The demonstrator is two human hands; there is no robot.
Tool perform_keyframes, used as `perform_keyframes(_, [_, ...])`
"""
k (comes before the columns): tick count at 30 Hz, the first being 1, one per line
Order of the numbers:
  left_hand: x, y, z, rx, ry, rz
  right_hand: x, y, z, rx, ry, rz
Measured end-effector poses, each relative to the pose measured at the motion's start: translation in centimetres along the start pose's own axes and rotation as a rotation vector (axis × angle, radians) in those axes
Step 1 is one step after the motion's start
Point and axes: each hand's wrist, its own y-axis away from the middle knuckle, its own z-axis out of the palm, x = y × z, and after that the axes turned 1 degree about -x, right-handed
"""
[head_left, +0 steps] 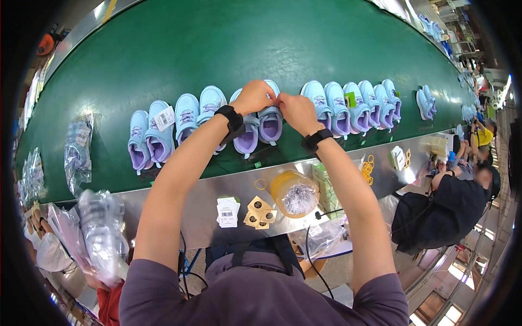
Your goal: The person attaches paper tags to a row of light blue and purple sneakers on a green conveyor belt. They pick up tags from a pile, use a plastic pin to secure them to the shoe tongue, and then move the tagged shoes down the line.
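A row of light blue sneakers with lavender linings stands on the green work surface (228, 43). Over one sneaker (270, 127) near the middle, my left hand (254, 98) and my right hand (298, 113) meet with fingertips pinched together. Whatever is between the fingers is too small or hidden to name. Beside that shoe, its neighbour (247, 137) is partly covered by my left hand and wrist. To the left, a white printed tag (164, 118) lies on a sneaker (159, 142); on the right, a green tag (350, 99) shows at another sneaker (359, 117).
On the metal ledge (190, 212) lie white tags (227, 212), tan card pieces (260, 213), a large tape roll (293, 195) and yellow rings (368, 169). Bagged shoes (79, 155) and clear plastic bags (103, 233) are at left. A person in black (443, 217) works at right.
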Motion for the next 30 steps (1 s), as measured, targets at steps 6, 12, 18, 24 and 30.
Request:
perform_keyframes(6, [-0.3,0.5,0.5,0.028,0.107,-0.030,0.9,0.0,-0.1,0.020,-0.151,-0.054])
perform_keyframes(12, [0.4,1.1,2.2,0.362,-0.299,0.222,0.4,0.0,0.7,0.323,-0.124,0.000])
perform_keyframes(18, [0.5,2.7,0.5,0.018,0.968,-0.270,1.4,0.3,-1.2,-0.086,-1.178,0.323])
perform_keyframes(24, [1.0,3.5,1.1,0.174,1.119,-0.253,1.5,1.1,-2.7,-0.128,-1.804,0.361])
perform_keyframes(30, [2.2,3.3,2.2,0.188,1.028,-0.163,2.0,1.1,-2.3,-0.069,-1.512,0.390])
